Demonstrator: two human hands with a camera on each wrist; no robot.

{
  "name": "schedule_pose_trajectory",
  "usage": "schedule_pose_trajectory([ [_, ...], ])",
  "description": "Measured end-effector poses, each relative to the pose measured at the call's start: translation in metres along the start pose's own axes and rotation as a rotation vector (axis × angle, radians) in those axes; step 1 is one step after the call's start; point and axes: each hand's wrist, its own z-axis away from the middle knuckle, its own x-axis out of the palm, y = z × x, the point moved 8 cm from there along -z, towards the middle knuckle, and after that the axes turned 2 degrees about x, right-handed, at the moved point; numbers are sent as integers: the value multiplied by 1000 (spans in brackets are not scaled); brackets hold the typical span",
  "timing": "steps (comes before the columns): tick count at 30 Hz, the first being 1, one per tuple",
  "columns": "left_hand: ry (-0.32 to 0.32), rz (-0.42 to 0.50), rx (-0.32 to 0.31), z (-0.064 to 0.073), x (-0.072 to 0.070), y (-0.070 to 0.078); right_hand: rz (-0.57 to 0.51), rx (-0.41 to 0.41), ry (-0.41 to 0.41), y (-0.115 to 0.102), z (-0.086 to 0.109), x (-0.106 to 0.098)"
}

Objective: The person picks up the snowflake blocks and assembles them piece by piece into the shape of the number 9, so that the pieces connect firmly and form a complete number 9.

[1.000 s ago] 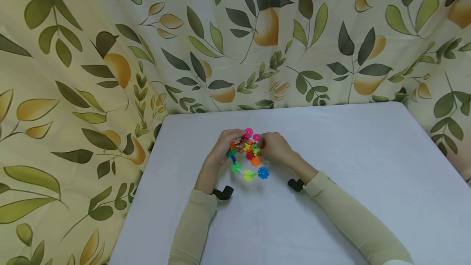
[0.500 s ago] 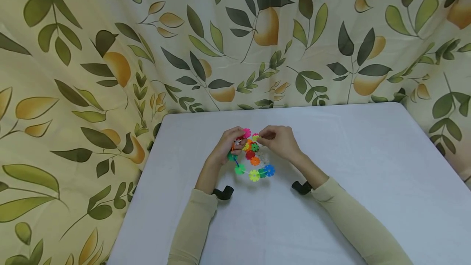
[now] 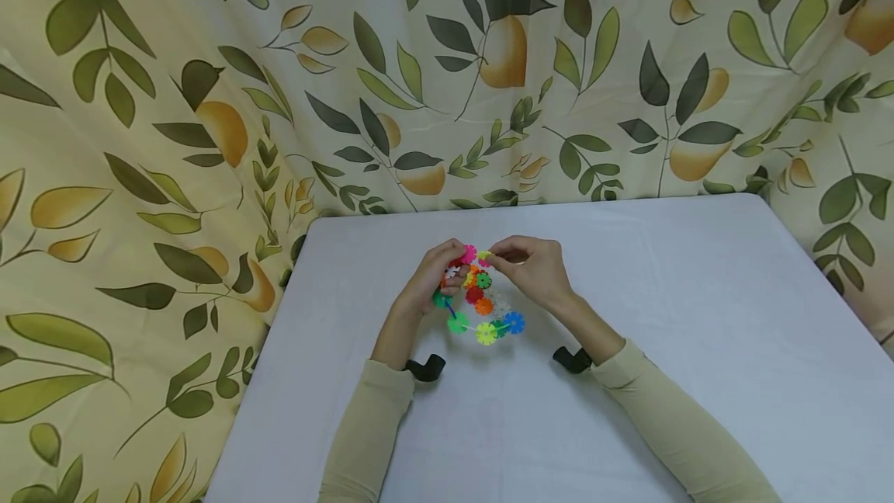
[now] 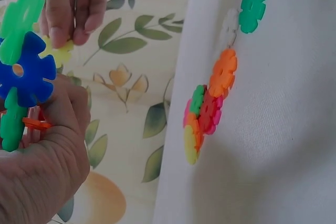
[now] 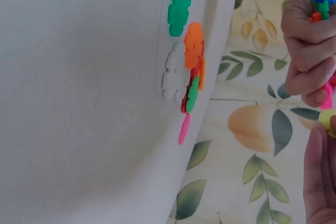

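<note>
In the head view my left hand (image 3: 422,278) grips a chain of notched plastic snowflake discs over the table. A pink disc (image 3: 470,254) sticks out at its fingertips. The chain's lower part hangs down, ending in a yellow-green disc (image 3: 486,334) and a blue disc (image 3: 515,322). My right hand (image 3: 536,270) pinches a yellow snowflake disc (image 3: 484,256) between thumb and finger, close to the pink disc. In the right wrist view the yellow disc (image 5: 327,121) is partly cut off by the frame edge. The left fingers hide part of the chain.
Loose discs lie in a small group on the white table (image 3: 663,293), among them an orange disc (image 4: 223,72), a green disc (image 5: 180,6) and a clear disc (image 5: 173,72). A leaf-patterned curtain (image 3: 391,60) hangs behind the table and along its left side.
My right hand has come away from the loose discs with the yellow disc and moved up beside the pink one. The hanging end of the chain has swung slightly right.
</note>
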Motion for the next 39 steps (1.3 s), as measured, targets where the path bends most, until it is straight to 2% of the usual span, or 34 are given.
schedule_pose_trajectory([
  [6, -48, 20, -7, 0, 7, -2, -28, -32, 14, -1, 2, -1],
  [12, -100, 55, -14, -1, 15, -5, -60, -13, 22, -1, 3, -2],
  [19, -101, 24, -16, -1, 18, -9, -59, 57, -14, 5, 5, 2],
  [28, -101, -7, -9, -5, 19, -8, -21, 87, -66, 11, 3, -4],
  [33, -40, -28, -1, -5, 13, -5, 66, 176, -144, 24, 6, -4],
  [39, 22, -93, 10, -3, 3, -6, 190, 244, -332, 40, 15, 7],
])
